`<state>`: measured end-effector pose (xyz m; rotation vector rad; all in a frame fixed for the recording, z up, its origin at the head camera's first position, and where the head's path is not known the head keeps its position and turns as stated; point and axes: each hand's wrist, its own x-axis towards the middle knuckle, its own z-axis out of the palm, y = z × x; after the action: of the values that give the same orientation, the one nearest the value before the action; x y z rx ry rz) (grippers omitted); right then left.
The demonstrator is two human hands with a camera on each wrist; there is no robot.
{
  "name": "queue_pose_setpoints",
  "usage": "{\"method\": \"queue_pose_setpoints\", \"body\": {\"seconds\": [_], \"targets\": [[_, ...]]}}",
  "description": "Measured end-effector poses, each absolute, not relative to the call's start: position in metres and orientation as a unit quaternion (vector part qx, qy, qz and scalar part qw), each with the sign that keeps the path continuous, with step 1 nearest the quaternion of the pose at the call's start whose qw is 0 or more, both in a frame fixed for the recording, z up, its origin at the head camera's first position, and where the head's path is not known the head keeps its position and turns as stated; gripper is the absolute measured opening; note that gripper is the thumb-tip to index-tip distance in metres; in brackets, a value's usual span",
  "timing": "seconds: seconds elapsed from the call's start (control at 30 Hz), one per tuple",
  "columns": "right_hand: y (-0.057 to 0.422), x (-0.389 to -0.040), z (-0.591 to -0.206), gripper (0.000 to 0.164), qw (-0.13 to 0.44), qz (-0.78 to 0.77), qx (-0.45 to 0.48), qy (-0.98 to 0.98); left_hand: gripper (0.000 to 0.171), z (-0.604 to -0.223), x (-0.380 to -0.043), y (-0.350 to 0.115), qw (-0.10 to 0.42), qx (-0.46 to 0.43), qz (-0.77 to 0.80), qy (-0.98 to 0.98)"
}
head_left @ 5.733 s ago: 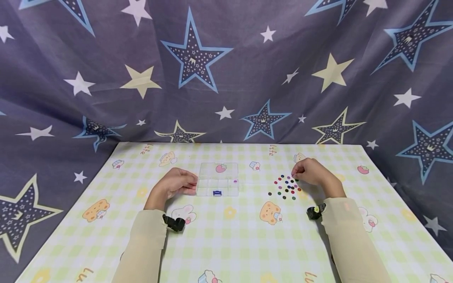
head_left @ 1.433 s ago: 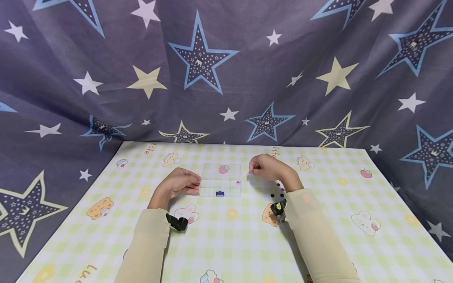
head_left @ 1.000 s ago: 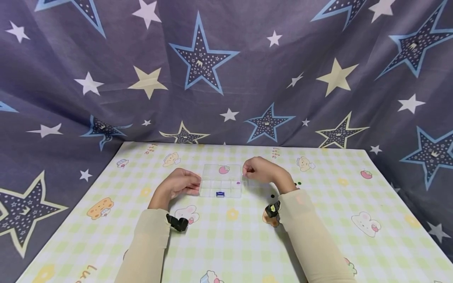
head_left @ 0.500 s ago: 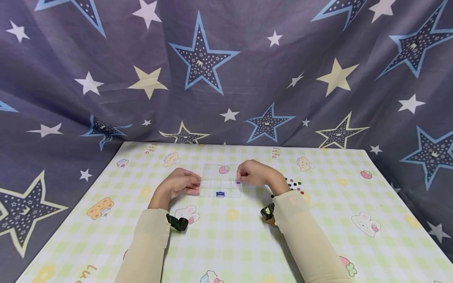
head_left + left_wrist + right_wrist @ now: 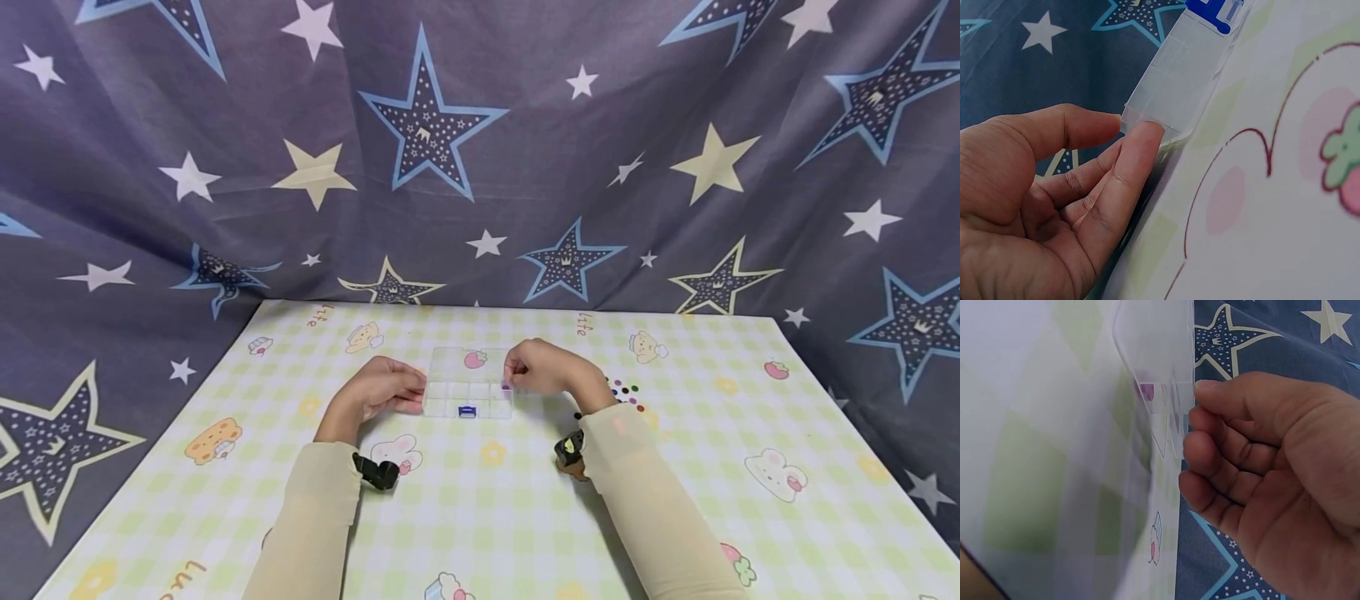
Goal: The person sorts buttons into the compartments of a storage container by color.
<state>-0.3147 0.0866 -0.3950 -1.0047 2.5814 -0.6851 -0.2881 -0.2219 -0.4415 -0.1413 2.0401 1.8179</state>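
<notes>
A clear plastic compartment box [image 5: 457, 408] with a blue latch [image 5: 467, 412] lies on the table, its lid [image 5: 448, 363] laid back. At its left end, my left hand [image 5: 384, 387] pinches the corner between thumb and fingers, as the left wrist view shows. My right hand [image 5: 542, 367] is over the back right compartment, fingers curled in and fingertips right at the wall. A small purple bead-like piece [image 5: 1146, 392] shows through the clear wall in the right wrist view. I cannot tell whether the thumb and hidden index finger still hold a piece.
Several small round pieces [image 5: 636, 388] in mixed colours lie scattered right of the box, partly hidden by the right wrist. A checked cloth [image 5: 480, 508] with cartoon prints covers the table. Behind its far edge hangs a dark star-patterned curtain [image 5: 495, 167].
From the scattered pieces my right hand has moved left to the box's back right compartment, carrying a purple piece. Over the last half second it barely moves. The left hand keeps hold of the box.
</notes>
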Motion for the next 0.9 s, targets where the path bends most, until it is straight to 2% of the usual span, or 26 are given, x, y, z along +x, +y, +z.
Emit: {"method": "queue_pose_setpoints", "body": {"seconds": [0.43,0.9], "targets": [[0.122,-0.311,-0.386,0.013,0.102,-0.236,-0.340,0.905,0.034,-0.439,-0.287,-0.223,0.205,-0.045,0.653,0.728],[0.189,-0.306,-0.393,0.008,0.102,-0.247,-0.276,0.923,0.035,-0.441,-0.288,-0.222,0.201,-0.046,0.651,0.730]]}}
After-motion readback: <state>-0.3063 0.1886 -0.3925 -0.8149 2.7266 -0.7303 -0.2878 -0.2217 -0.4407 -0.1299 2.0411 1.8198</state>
